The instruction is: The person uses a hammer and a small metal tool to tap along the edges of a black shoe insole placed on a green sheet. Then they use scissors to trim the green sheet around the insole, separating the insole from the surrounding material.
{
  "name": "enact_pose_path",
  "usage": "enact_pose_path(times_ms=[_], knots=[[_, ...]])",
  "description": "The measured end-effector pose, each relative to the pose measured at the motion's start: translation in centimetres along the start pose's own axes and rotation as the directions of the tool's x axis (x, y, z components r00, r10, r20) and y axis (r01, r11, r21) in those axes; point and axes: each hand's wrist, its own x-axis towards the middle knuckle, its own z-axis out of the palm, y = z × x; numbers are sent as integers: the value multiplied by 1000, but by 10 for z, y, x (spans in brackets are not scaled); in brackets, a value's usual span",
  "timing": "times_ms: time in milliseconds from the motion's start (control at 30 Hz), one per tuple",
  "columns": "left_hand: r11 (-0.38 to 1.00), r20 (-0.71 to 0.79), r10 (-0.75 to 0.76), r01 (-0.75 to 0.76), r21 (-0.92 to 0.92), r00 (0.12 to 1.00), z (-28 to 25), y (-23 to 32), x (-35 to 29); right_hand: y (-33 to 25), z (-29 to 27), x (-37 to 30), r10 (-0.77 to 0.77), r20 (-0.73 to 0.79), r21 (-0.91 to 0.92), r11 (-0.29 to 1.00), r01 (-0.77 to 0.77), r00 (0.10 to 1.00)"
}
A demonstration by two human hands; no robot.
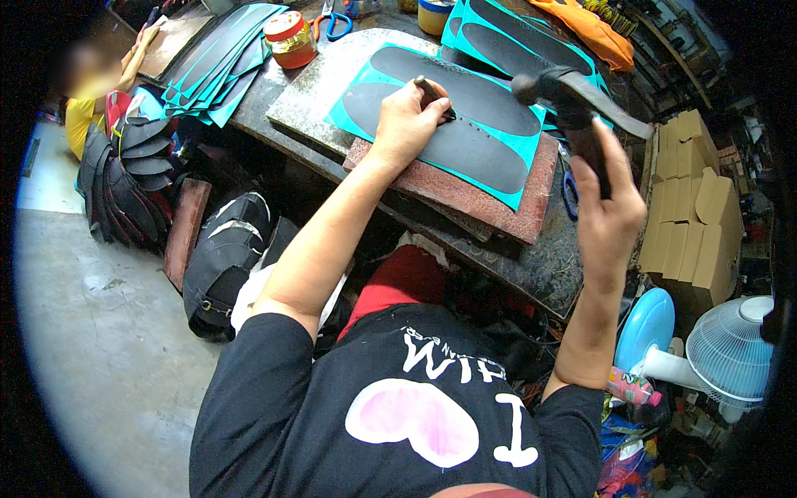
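Note:
My left hand (pixel 404 126) is closed around a short dark punch (pixel 435 98), its lower end down at the black surface below. Under it lies a teal sheet (pixel 513 192) bearing two long black sole shapes (pixel 477 163), and a row of small marks runs along the nearer one beside the punch. The sheet rests on a reddish-brown board (pixel 535 224). To the right, my right hand (pixel 613 207) grips the dark handle of a hammer (pixel 573 90). The hammer is raised above the right end of the sheet, apart from the punch.
More teal sheets lie in stacks at the left (pixel 217 62) and far right (pixel 531 37) of the bench. A red-lidded jar (pixel 290 40) and blue-handled scissors (pixel 336 26) stand behind. Cartons (pixel 691 224) and a fan (pixel 729 340) are at right; another person (pixel 83 108) sits far left.

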Motion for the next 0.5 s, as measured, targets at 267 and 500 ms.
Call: enact_pose_path(times_ms=[267,500], knots=[[633,219,502,-528,567,837,19,13,-14,-8,29,-11,68,214,-254,967,-12,974],[999,-24,38,-37,17,999,13,3,-3,-5,-6,-5,-14,-18,-7,1000,14,1000]])
